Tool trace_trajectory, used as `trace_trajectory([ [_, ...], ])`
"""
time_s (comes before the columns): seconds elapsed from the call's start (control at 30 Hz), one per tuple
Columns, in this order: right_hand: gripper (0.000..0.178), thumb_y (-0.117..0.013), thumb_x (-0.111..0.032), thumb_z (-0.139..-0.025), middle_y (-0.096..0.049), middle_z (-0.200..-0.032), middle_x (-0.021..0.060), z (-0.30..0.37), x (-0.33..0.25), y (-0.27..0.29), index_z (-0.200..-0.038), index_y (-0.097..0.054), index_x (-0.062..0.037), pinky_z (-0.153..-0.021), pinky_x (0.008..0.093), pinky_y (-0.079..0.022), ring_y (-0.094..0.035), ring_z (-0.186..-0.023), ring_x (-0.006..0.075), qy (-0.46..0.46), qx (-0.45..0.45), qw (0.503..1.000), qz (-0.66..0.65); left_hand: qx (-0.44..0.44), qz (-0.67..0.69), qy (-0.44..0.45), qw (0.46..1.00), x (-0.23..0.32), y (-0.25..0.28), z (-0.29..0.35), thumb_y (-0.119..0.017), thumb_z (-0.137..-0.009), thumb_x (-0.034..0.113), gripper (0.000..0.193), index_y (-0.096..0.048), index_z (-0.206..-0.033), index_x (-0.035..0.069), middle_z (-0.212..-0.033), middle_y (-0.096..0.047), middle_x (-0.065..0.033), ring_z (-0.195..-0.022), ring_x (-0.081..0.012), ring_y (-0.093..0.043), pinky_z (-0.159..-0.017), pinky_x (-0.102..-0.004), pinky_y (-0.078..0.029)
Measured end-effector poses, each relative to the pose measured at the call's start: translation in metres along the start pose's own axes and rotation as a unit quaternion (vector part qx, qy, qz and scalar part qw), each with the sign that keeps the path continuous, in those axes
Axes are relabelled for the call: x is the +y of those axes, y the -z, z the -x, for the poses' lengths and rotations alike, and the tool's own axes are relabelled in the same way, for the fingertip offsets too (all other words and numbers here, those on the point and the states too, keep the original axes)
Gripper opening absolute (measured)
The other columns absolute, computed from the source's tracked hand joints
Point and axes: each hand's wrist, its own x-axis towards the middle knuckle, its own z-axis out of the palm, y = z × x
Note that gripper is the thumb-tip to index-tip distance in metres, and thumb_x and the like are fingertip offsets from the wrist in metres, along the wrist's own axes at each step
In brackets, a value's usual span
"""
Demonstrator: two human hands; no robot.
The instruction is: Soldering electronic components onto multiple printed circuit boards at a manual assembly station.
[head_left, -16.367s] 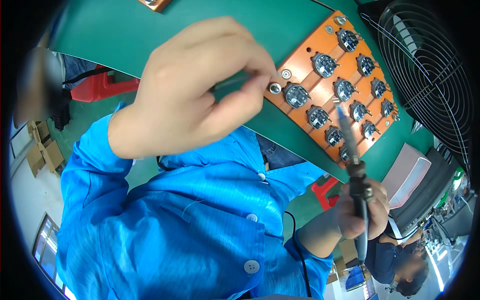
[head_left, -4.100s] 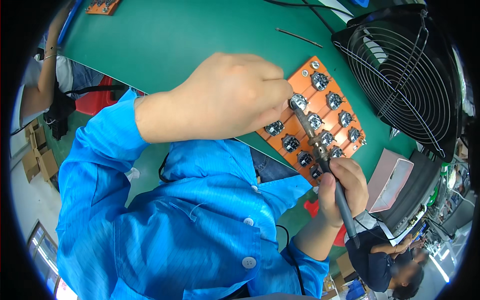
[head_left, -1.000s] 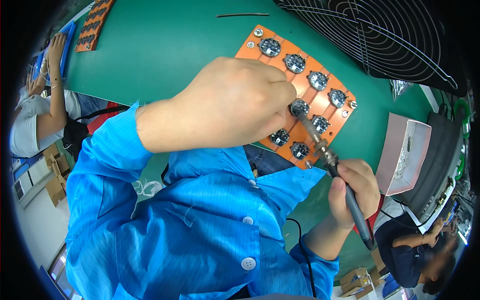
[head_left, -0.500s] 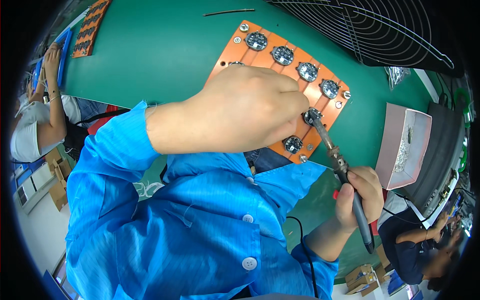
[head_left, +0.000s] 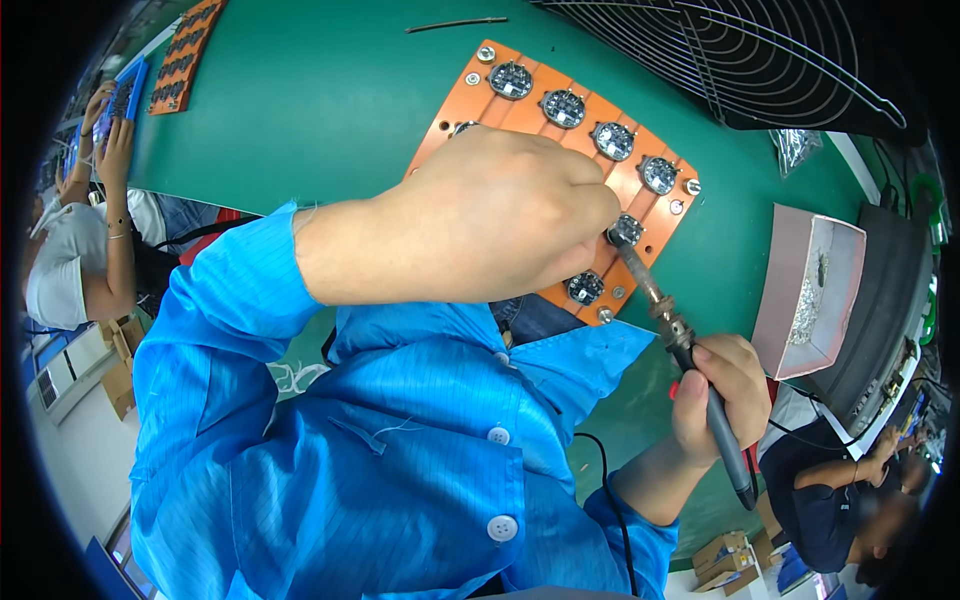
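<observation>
My right hand is closed around the grey handle of a soldering iron. The iron's tip meets a small round circuit board near the right side of an orange tray. Over the tray's left and middle part lies my left hand, its fingers curled beside the tip; whatever they pinch is hidden behind the knuckles. Several more round boards sit in the tray, among them one at the far edge and one at the near edge.
A black wire fan guard stands at the far right. Closer in on that side is an open pinkish box with silvery bits inside. A dark thin strip lies on the green table. Another orange tray is far left, near a co-worker's hands.
The iron's tip has shifted very slightly left at the same round board. My left hand has stayed nearly still. A co-worker's arms at the far left have moved.
</observation>
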Motion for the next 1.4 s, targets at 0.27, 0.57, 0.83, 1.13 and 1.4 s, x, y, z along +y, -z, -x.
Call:
trace_trajectory([
  [0.27,0.020,-0.077,-0.011,-0.084,-0.070,-0.083,0.0196,-0.001,-0.002,0.000,-0.092,-0.067,0.0052,-0.064,0.0377,-0.056,-0.068,-0.069,0.0315,-0.012,-0.005,1.000,-0.001,0.050,0.022,-0.002,0.998,-0.003,0.001,0.000,-0.074,-0.079,0.006,0.013,-0.069,-0.092,0.006,-0.073,-0.062,-0.0054,-0.067,-0.0254,-0.065,-0.057,-0.0359,-0.052],
  [0.57,0.039,-0.062,-0.030,-0.101,-0.066,-0.083,0.0219,0.031,0.012,0.025,-0.109,-0.061,0.0077,-0.058,0.0377,-0.054,-0.064,-0.065,0.0291,0.064,0.147,0.986,0.037,0.057,0.042,0.171,0.983,-0.024,0.055,0.031,-0.070,-0.083,0.002,0.017,-0.071,-0.100,0.003,-0.076,-0.066,-0.0079,-0.064,-0.0189,-0.064,-0.058,-0.0318,-0.052],
  [0.83,0.030,-0.056,-0.016,-0.104,-0.066,-0.083,0.0176,0.057,0.013,0.022,-0.102,-0.064,0.0123,-0.061,0.0296,-0.053,-0.062,-0.068,0.0204,-0.063,0.377,0.866,0.322,-0.058,0.115,0.405,0.905,-0.081,0.128,0.077,-0.065,-0.097,0.012,0.017,-0.066,-0.107,-0.002,-0.079,-0.065,-0.0005,-0.069,-0.0072,-0.060,-0.061,-0.0247,-0.046],
  [1.13,0.033,-0.058,-0.020,-0.105,-0.069,-0.082,0.0148,0.037,-0.011,0.011,-0.098,-0.066,0.0117,-0.066,0.0307,-0.055,-0.065,-0.070,0.0201,-0.247,0.371,0.842,0.304,-0.090,0.351,0.447,0.818,-0.174,0.151,0.073,-0.064,-0.096,0.019,0.019,-0.067,-0.104,0.002,-0.086,-0.070,-0.0008,-0.076,-0.0099,-0.067,-0.063,-0.0247,-0.049],
  [1.4,0.026,-0.067,-0.016,-0.099,-0.067,-0.077,0.0163,0.035,-0.025,0.004,-0.086,-0.067,0.0066,-0.062,0.0383,-0.051,-0.061,-0.066,0.0259,-0.169,0.370,0.872,0.272,0.342,0.403,0.451,0.720,-0.280,0.150,0.032,-0.064,-0.099,0.018,0.030,-0.060,-0.118,-0.004,-0.109,-0.065,-0.0115,-0.094,-0.0162,-0.068,-0.075,-0.0268,-0.054],
])
